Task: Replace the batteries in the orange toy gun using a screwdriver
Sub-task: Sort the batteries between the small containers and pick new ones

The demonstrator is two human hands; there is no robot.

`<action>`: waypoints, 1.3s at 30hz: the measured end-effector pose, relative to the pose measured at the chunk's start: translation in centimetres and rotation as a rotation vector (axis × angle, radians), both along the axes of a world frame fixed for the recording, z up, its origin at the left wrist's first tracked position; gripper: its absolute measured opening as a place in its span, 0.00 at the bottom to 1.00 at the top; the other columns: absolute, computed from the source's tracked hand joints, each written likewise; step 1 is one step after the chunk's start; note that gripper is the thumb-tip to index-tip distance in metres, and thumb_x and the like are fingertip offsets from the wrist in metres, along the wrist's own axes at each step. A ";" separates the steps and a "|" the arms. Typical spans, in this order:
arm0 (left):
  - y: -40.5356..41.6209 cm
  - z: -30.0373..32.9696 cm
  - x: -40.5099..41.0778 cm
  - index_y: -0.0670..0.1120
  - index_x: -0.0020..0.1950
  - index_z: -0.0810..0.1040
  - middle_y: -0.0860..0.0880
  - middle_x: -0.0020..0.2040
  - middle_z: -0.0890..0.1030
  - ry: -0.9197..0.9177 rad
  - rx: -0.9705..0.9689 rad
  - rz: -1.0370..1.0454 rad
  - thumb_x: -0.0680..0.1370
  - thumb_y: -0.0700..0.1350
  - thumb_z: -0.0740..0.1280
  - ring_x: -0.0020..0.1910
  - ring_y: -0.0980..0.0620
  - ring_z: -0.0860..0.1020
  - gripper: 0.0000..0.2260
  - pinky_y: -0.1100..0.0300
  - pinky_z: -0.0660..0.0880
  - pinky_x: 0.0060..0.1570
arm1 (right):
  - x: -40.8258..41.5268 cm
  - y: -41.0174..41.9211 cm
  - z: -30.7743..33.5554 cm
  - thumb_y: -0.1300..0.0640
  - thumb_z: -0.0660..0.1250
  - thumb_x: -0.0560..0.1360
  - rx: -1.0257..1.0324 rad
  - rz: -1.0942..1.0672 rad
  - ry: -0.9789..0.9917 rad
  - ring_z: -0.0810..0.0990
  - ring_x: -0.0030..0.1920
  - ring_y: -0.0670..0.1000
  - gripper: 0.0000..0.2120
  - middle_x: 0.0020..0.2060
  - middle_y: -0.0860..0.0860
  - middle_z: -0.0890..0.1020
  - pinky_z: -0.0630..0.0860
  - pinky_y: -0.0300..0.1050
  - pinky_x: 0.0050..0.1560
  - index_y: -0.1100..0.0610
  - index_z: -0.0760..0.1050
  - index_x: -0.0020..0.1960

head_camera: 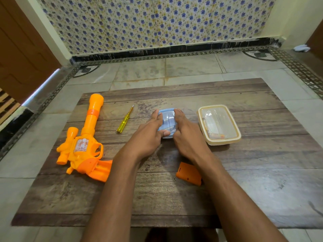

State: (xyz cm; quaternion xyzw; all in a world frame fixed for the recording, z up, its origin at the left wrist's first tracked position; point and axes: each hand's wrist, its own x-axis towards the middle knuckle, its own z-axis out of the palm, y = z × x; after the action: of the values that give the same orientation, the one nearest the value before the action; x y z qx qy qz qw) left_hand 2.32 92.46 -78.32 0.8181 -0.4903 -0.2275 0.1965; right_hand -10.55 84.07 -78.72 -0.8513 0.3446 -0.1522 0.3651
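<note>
The orange toy gun (85, 142) lies at the table's left, barrel pointing away, its grip open toward me. A yellow-handled screwdriver (125, 119) lies to its right. In the middle stands a small blue-lidded clear box (167, 119). My left hand (148, 135) grips its left side with the thumb on the near edge. My right hand (185, 135) grips its right side. The orange battery cover (188, 173) lies near my right forearm, with a small screw (175, 179) beside it.
A clear box with a cream lid (219, 124) stands right of my hands, with small items inside. The wooden table (244, 180) sits on a tiled floor, and a patterned cloth hangs on the wall behind.
</note>
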 end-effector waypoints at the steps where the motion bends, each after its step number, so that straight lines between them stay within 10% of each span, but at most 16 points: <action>1: -0.1 0.1 0.0 0.48 0.85 0.56 0.57 0.85 0.47 -0.007 0.008 -0.007 0.86 0.49 0.63 0.82 0.45 0.60 0.29 0.52 0.61 0.77 | 0.0 -0.1 0.0 0.51 0.51 0.69 0.001 0.000 0.014 0.77 0.64 0.62 0.37 0.72 0.59 0.74 0.71 0.48 0.60 0.59 0.62 0.78; 16: 0.5 -0.4 -0.4 0.47 0.86 0.50 0.56 0.85 0.42 -0.010 -0.014 -0.028 0.86 0.47 0.62 0.83 0.50 0.55 0.31 0.57 0.57 0.77 | -0.1 -0.2 -0.1 0.55 0.49 0.67 -0.008 -0.001 -0.019 0.78 0.58 0.61 0.38 0.67 0.59 0.76 0.64 0.44 0.47 0.57 0.63 0.78; 24: 0.4 -0.8 -0.5 0.47 0.85 0.51 0.55 0.85 0.42 -0.036 -0.043 -0.031 0.86 0.45 0.62 0.83 0.51 0.56 0.31 0.56 0.59 0.76 | -0.1 -0.2 -0.5 0.55 0.52 0.70 0.035 0.006 -0.074 0.79 0.59 0.59 0.35 0.69 0.57 0.76 0.72 0.47 0.55 0.56 0.64 0.78; 33: 0.4 -1.0 -0.5 0.44 0.83 0.61 0.51 0.85 0.52 0.000 -0.186 0.037 0.85 0.47 0.64 0.82 0.49 0.58 0.27 0.55 0.58 0.78 | -1.2 0.4 0.6 0.62 0.58 0.72 -0.136 -0.089 -0.292 0.80 0.48 0.55 0.19 0.49 0.57 0.84 0.71 0.40 0.44 0.61 0.79 0.60; 39: -0.1 0.7 -3.7 0.41 0.69 0.79 0.43 0.69 0.79 -0.206 -0.583 0.129 0.82 0.39 0.68 0.69 0.46 0.77 0.15 0.56 0.70 0.70 | -3.9 -0.1 2.4 0.66 0.62 0.74 -0.378 -0.273 -0.484 0.86 0.49 0.56 0.16 0.51 0.58 0.86 0.82 0.54 0.50 0.64 0.81 0.59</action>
State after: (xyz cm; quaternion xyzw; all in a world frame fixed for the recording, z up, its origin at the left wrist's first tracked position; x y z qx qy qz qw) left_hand -1.34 92.38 -77.57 0.7755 -0.4992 0.0196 0.3860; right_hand -14.48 83.97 -76.32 -0.7892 0.3245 -0.4586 0.2482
